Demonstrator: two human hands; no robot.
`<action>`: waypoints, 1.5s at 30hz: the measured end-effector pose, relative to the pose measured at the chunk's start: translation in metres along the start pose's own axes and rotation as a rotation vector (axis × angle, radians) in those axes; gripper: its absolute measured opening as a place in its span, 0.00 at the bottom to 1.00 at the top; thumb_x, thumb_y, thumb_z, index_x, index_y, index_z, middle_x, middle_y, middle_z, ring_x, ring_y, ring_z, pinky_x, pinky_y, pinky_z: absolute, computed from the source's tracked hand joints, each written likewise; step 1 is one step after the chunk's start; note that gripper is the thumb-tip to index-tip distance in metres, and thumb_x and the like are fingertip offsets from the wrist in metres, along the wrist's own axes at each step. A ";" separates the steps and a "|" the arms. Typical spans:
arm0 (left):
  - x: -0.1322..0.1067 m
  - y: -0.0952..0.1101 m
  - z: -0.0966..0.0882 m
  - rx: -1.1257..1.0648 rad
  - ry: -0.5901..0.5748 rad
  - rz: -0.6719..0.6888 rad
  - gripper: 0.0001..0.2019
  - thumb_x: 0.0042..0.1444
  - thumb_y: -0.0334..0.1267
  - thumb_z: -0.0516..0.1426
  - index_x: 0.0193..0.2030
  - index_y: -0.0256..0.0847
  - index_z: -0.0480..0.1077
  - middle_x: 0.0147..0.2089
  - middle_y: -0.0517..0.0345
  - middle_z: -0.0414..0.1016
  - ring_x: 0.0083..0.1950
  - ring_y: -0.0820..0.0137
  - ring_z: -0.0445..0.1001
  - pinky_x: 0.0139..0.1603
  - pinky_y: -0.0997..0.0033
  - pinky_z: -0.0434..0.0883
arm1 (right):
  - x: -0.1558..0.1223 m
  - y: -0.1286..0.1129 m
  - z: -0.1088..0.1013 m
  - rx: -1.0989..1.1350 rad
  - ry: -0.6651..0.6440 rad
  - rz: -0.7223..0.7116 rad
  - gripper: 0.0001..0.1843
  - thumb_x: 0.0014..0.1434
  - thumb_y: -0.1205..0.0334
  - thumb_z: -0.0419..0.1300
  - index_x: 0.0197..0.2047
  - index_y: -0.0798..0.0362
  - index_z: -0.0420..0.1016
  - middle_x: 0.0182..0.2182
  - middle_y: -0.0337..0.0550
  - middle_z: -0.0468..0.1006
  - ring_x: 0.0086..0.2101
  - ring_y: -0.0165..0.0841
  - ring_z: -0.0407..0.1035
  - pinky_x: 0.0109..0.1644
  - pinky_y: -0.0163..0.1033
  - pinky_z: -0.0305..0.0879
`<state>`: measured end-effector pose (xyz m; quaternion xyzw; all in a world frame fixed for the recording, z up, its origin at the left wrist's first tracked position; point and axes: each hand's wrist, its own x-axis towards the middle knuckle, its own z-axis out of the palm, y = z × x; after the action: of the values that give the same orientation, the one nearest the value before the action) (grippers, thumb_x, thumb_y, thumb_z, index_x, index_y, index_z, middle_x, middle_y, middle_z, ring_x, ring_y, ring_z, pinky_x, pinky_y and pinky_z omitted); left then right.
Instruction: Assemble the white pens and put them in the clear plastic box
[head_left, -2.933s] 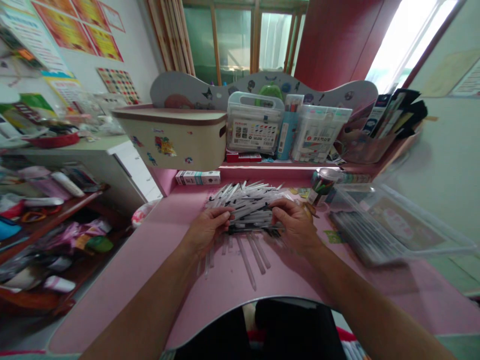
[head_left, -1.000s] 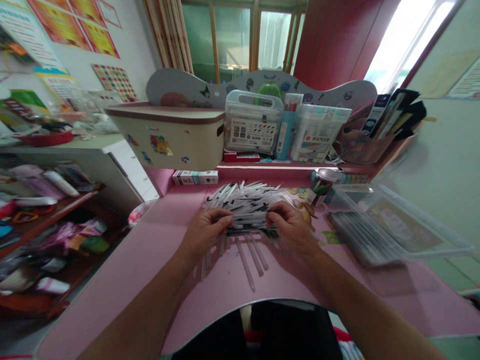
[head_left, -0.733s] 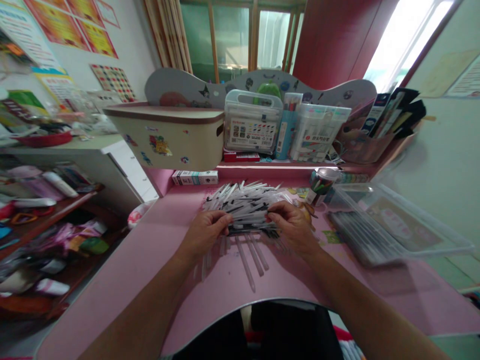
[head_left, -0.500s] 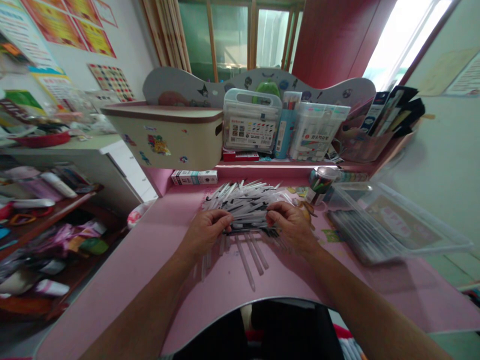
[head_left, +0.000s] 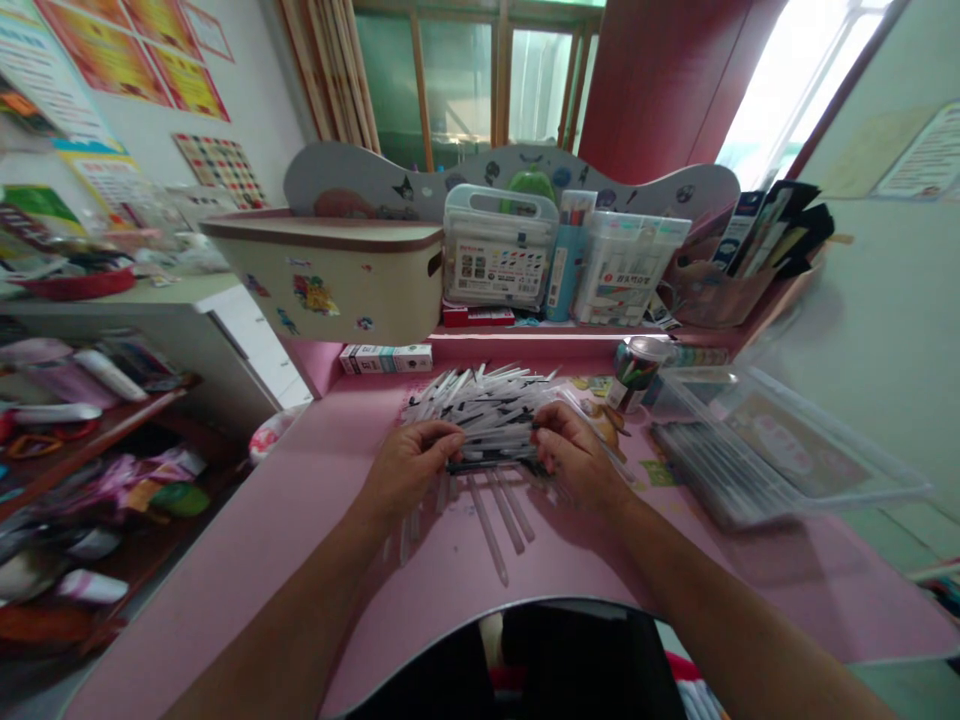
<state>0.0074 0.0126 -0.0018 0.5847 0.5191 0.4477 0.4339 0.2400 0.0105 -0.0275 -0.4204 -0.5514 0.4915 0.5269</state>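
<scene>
A heap of translucent white pens with black parts (head_left: pixel 480 400) lies on the pink desk (head_left: pixel 300 500). At the heap's near left side is my left hand (head_left: pixel 412 460), its thumb and forefinger pinched together. My right hand (head_left: pixel 574 450) pinches in the same way at the near right side, with its fingers curled. A slim pen (head_left: pixel 491 463) with a dark length runs crosswise between the two pinches; its ends are hidden by my fingers. Several loose clear pens (head_left: pixel 489 530) point toward me on the desktop just below the hands.
On the right, an open clear plastic box (head_left: pixel 825 450) holds a row of pens (head_left: pixel 720 470). A can-shaped holder (head_left: pixel 637 370) stands behind it. The shelf carries a cream bin (head_left: pixel 330 280), marker cases (head_left: pixel 499 250) and a pink basket (head_left: pixel 712 285). A small white box (head_left: pixel 386 358) lies below.
The camera view has shifted slightly. Both hands keep nearly the same place and the same pinch, and the heap and loose pens look unchanged.
</scene>
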 end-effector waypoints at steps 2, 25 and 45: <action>0.001 -0.002 0.000 0.004 -0.009 -0.002 0.11 0.48 0.44 0.65 0.31 0.38 0.80 0.25 0.57 0.76 0.25 0.71 0.67 0.27 0.73 0.63 | 0.000 0.001 0.000 -0.059 0.006 -0.027 0.05 0.57 0.57 0.59 0.36 0.48 0.69 0.24 0.33 0.67 0.21 0.27 0.58 0.24 0.33 0.53; -0.001 0.000 0.001 -0.016 -0.040 -0.029 0.09 0.48 0.42 0.63 0.33 0.40 0.80 0.25 0.59 0.75 0.24 0.72 0.69 0.23 0.75 0.65 | -0.001 0.008 0.000 -0.055 -0.003 0.003 0.05 0.61 0.58 0.55 0.36 0.49 0.68 0.25 0.34 0.67 0.23 0.27 0.58 0.25 0.34 0.52; 0.001 -0.003 0.000 -0.046 -0.076 -0.007 0.10 0.47 0.42 0.63 0.34 0.38 0.79 0.27 0.60 0.76 0.27 0.72 0.71 0.30 0.73 0.67 | -0.001 0.012 0.001 -0.085 -0.028 -0.002 0.19 0.64 0.52 0.55 0.24 0.52 0.62 0.19 0.35 0.62 0.22 0.27 0.56 0.26 0.33 0.52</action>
<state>0.0067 0.0139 -0.0046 0.5893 0.4938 0.4356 0.4682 0.2388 0.0119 -0.0398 -0.4352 -0.5795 0.4728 0.5013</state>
